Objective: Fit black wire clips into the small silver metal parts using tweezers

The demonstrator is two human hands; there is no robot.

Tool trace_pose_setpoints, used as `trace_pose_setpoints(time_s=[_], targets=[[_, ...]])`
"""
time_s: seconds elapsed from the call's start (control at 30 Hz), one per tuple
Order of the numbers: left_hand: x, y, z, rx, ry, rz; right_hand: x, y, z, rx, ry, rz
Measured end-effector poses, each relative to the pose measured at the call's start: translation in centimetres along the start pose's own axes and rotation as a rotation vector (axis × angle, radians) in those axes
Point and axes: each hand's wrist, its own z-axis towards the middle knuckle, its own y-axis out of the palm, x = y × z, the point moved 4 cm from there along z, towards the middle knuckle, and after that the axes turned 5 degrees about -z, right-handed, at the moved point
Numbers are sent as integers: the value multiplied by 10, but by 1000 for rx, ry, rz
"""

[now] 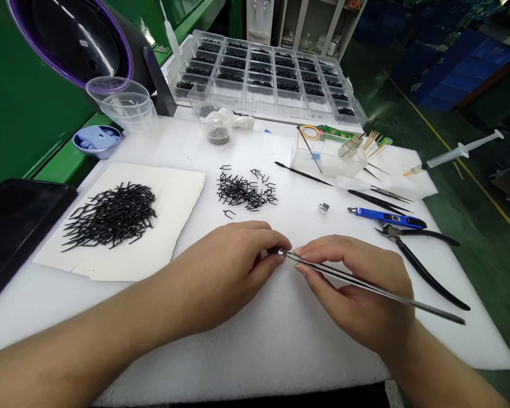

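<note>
Between thumb and forefinger, my left hand (233, 266) pinches a small shiny metal piece (282, 253), mostly hidden by the fingertips. My right hand (357, 289) grips long metal tweezers (357, 281), whose tips reach to that piece; whether they hold anything there is too small to tell. Just beyond my hands lies a loose pile of small black forked pieces (244, 191). To the left, a bigger heap of black forked wire pieces (113, 214) rests on a cream sheet (187, 187). A small metal block (323, 207) sits by itself on the white foam board (255, 345).
At the right lie black-handled cutters (425, 266), a blue knife (389, 218), dark tweezers (378, 199) and a syringe (454, 153). Farther back stand a clear compartment box (255, 103), clear cups (123, 102), a blue bowl (97, 141) and a purple-rimmed dark device (76, 42).
</note>
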Motion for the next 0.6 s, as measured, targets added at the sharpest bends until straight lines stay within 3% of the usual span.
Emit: trace_pose_setpoints(time_s=[0.6], targets=[[2, -1, 2, -6, -82, -94, -4, 2, 0, -2, -60, -106]])
